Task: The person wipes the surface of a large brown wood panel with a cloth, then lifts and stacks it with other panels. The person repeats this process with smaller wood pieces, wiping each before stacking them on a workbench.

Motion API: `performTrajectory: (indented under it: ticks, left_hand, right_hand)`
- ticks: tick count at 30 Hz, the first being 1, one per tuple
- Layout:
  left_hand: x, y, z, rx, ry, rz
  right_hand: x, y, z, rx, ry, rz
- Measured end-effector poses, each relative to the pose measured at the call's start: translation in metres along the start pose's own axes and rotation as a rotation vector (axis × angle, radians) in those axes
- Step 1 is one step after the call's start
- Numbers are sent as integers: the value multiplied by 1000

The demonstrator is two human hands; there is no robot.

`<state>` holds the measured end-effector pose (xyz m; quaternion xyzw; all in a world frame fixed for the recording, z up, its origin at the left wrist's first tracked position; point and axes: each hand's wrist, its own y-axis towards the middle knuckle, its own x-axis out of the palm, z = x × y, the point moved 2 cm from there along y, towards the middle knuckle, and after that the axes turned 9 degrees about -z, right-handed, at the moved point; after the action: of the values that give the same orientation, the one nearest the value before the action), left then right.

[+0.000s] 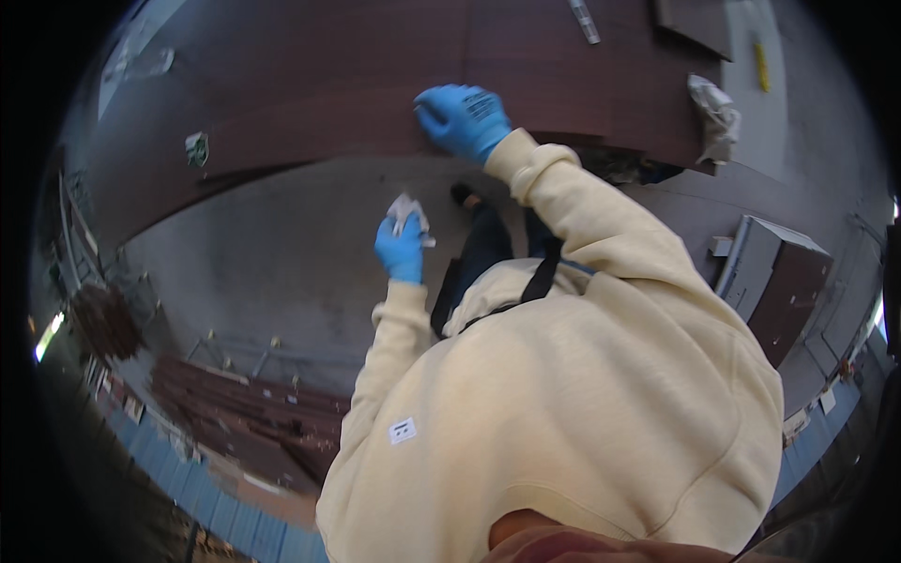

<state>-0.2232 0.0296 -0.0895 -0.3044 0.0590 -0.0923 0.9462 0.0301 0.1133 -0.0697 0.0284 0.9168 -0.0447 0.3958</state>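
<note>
My left hand (pixel 401 251), in a blue glove, is held low beside my legs. Its fingers are closed round a crumpled white cloth (pixel 409 208). Over the near part of a large dark brown panel (pixel 347 84) is my right hand (pixel 466 120), also in a blue glove. Its fingers are curled in; whether anything small lies inside them is hidden. I cannot tell if this hand touches the panel.
A small green-and-white scrap (pixel 197 148) and a pale strip (pixel 584 21) lie on the brown surface. A crumpled whitish bag (pixel 716 117) sits at its right end, near a yellow tool (pixel 762 68). Brown boards (pixel 244 413) are stacked lower left; a brown-and-grey box (pixel 779 272) stands right.
</note>
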Motion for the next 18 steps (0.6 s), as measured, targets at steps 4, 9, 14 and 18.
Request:
performTrajectory:
  ticks: [4, 9, 14, 18]
  left_hand:
    - [33, -33, 51, -37, -105, 40]
    - [114, -26, 82, 428, 284, -186]
    - [193, -55, 155, 337, 327, -720]
    - [218, -65, 137, 395, 171, -891]
  right_hand:
    - [-52, -27, -27, 67, 418, -162]
    - [-87, -97, -38, 222, 929, -555]
    - [-130, -120, 24, 322, 1331, -211]
    - [-171, -125, 67, 234, 1337, -158]
